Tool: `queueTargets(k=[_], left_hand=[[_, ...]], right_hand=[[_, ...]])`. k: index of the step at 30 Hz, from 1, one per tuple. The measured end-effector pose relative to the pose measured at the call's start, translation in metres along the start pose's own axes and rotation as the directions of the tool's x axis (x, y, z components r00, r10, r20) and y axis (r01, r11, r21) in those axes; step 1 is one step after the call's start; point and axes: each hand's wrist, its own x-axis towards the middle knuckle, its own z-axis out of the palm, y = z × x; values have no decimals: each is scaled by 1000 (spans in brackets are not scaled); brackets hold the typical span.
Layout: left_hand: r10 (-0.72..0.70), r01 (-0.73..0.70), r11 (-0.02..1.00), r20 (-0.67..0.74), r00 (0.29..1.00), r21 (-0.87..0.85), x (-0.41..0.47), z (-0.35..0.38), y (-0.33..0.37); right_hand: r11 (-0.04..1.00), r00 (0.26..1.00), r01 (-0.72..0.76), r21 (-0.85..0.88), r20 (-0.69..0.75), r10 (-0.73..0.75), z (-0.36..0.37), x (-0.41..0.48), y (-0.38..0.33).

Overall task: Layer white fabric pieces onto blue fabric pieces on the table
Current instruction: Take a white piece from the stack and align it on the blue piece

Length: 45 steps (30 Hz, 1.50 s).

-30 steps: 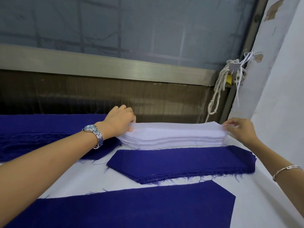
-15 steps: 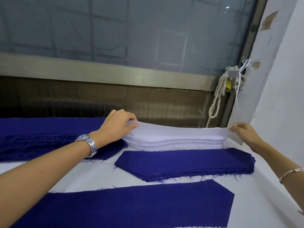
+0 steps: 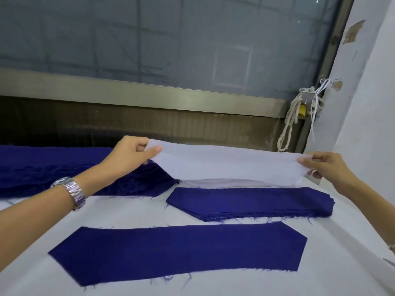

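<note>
White piece (image 3: 230, 165), thin and limp by the look; sags above the far white stack (image 3: 224, 182). Pinched at each end, left hand (image 3: 128, 159) and right hand (image 3: 327, 167), fingers clamped on cloth. Best kept taut by both ends over the near blue piece (image 3: 177, 251).

The left hand (image 3: 128, 157) and right hand (image 3: 327, 167) are bare, as are the 2 forearms. A silver metal watch (image 3: 72, 190) with a chunky link band circles the left wrist. A thin bracelet (image 3: 392, 247), mostly cut off, sits on the right wrist.
</note>
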Motion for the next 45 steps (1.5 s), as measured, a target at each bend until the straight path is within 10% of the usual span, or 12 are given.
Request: queueTargets(k=[7,15,45], left_hand=[[-374,369,927,161,913,61,-59,-59,-40],[-559,514,829,331,761,220,-116,-88,-75],[-507,427,853,287,813,299,-133,-77,-73]], right_hand=[[989,854,-32,-147,509,103,12,-45,-24],[966,653,-4,-259,731,199,22,-65,-21],[952,569,44,-303,791,225,37,-76,-6]])
